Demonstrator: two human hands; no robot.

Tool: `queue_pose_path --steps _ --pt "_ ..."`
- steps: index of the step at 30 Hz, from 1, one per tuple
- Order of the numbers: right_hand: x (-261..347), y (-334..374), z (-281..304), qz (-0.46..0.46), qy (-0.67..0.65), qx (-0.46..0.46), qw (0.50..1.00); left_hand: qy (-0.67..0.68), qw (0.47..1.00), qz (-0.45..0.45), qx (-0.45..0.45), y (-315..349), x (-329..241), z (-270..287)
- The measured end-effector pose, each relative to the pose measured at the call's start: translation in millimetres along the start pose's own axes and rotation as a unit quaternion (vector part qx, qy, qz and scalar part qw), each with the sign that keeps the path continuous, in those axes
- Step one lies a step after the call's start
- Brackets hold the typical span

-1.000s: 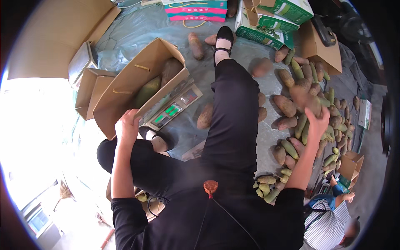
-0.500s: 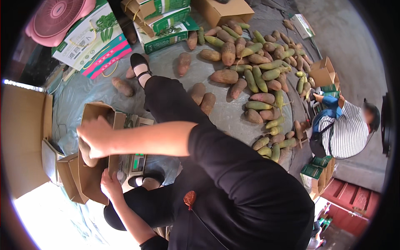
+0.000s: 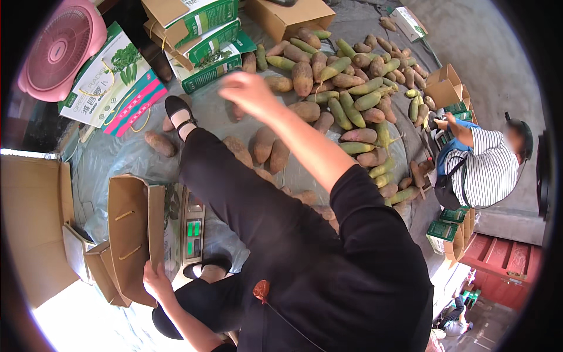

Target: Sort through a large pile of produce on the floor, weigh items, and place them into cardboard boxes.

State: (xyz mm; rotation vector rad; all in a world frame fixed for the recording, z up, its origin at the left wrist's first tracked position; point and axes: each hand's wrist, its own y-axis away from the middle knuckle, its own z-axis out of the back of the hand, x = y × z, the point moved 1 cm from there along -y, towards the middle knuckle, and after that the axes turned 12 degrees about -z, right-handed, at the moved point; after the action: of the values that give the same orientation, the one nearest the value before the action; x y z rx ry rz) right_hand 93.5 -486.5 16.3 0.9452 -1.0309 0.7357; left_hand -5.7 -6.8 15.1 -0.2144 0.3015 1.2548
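Note:
My left hand [image 3: 157, 281] grips the near side edge of an open cardboard carton [image 3: 130, 220] with cord loops on its flap. The carton stands on a scale [image 3: 193, 232] with green lit displays. My right hand [image 3: 249, 94] is raised over the floor sheet, near the green-and-white boxes. It is blurred by motion, and I make out nothing in it. Beyond it lies a big heap of long green radishes [image 3: 350, 108] and reddish-brown oblong roots [image 3: 302, 79]. Several loose roots [image 3: 264, 145] lie close to my leg.
A pink basket [image 3: 58, 53] and a printed carry box [image 3: 105, 82] stand at the far left. Stacked green-and-white boxes [image 3: 208, 64] and a brown carton [image 3: 287, 20] are at the back. A person in a striped shirt [image 3: 489, 161] sits at the right beside more boxes [image 3: 448, 232].
My right hand has left the carton and swung far and right; the oblong root it held is out of it. My left hand stays on the carton's edge. The view has shifted slightly.

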Motion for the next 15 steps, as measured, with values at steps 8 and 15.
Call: queue_pose_path --steps 8,15 --pt "-232.9 -42.3 176.9 -0.334 -0.214 -0.24 0.886 -0.045 0.998 -0.017 -0.036 1.2 14.5 -10.0" --pt "-272.8 -68.4 227.8 -0.327 -0.359 -0.297 0.822 0.047 0.999 0.009 0.003 -9.2 -1.3 -8.5"
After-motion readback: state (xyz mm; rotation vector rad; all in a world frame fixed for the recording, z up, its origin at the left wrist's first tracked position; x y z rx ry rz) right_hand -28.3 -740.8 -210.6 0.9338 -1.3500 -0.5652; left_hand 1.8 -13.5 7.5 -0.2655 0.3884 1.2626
